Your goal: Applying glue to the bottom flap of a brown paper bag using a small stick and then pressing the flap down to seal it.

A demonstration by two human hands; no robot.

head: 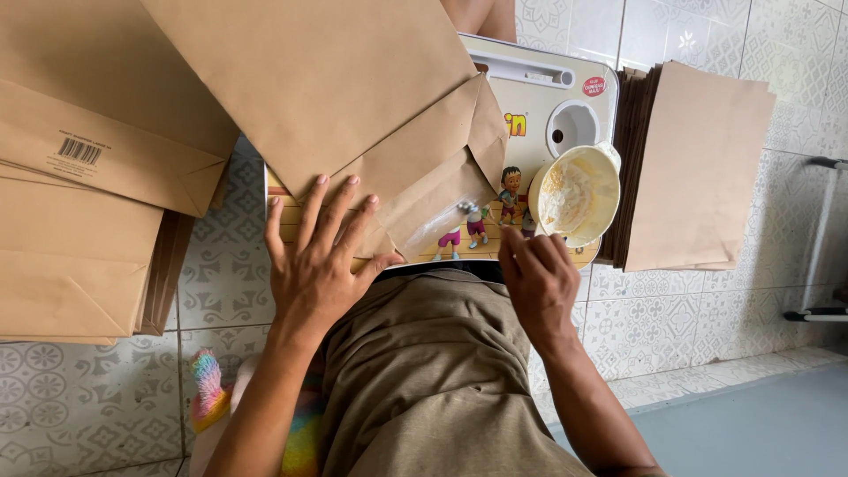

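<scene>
Currently, left hand (320,256): open, fingers spread wide, pressed flat on the brown paper bag (353,106).
Right hand (541,284): fingers loosely curled, empty, just beside the cream bowl (579,194).
Paper bag: on the small lap table (539,97), bottom flap partly folded.
Bowl: holds whitish paste, at the table's right edge.
Surroundings: paper stack (698,168) right, finished bags (79,177) left.

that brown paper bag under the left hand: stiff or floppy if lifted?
Probably floppy: the brown paper bag is thin, flat sheet with creased flaps. Likely light. It may slide on the smooth lap table unless the left hand pins it.
</scene>
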